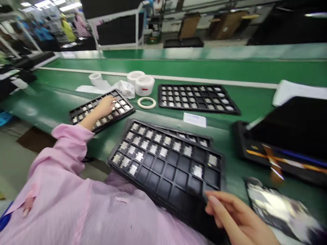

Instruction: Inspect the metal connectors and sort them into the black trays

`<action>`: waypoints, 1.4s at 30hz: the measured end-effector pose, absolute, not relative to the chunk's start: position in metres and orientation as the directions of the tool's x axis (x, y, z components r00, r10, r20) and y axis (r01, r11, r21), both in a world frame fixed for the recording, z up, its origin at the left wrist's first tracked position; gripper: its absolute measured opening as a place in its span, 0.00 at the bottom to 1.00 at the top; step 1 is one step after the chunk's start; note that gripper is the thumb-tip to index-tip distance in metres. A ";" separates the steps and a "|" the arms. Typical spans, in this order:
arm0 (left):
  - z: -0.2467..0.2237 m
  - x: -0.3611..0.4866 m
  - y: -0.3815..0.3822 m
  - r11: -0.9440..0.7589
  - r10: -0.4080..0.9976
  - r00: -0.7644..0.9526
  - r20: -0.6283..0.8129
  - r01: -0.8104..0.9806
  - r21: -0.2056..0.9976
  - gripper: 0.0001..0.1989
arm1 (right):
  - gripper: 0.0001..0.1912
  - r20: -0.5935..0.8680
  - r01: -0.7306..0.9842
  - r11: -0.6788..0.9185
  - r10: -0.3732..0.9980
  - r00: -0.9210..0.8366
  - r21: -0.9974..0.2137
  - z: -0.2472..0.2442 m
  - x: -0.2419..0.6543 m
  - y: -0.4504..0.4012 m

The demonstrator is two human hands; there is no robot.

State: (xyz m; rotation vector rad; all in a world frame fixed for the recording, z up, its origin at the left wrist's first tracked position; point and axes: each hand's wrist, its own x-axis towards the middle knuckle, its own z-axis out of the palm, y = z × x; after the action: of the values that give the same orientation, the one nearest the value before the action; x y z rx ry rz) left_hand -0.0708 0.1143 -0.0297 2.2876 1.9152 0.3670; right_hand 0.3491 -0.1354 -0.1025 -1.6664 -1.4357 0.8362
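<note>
A black compartment tray point(176, 177) lies nearest to me, with silvery square parts in its upper and left pockets and bare pockets at the lower right. My right hand point(227, 211) is over its lower right corner, thumb and forefinger pinched together; what is between them is too small to make out. Farther left, my left hand point(106, 106) reaches over a second black tray point(102, 129) holding similar parts. Its fingers curl down among the pockets, and their tips are too blurred to show a grip.
Behind are a third filled tray point(196, 98), a tape ring point(146, 103), white rolls point(144, 85) and a paper label point(195, 119). At right stand a dark screen device point(293, 136) and a blurred metallic assembly point(278, 204). People work in the far left background.
</note>
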 end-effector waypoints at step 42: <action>-0.023 0.105 -0.033 0.349 0.715 0.564 -0.413 0.223 0.910 0.08 | 0.12 -0.067 0.005 -0.067 0.997 0.025 -0.998 -0.046 0.310 -0.109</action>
State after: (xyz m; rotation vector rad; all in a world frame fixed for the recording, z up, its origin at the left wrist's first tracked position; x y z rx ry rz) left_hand 0.1052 -0.0334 -0.0231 1.2090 0.9642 0.3930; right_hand 0.3102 -0.1089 -0.0459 -1.2746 -1.1629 1.2363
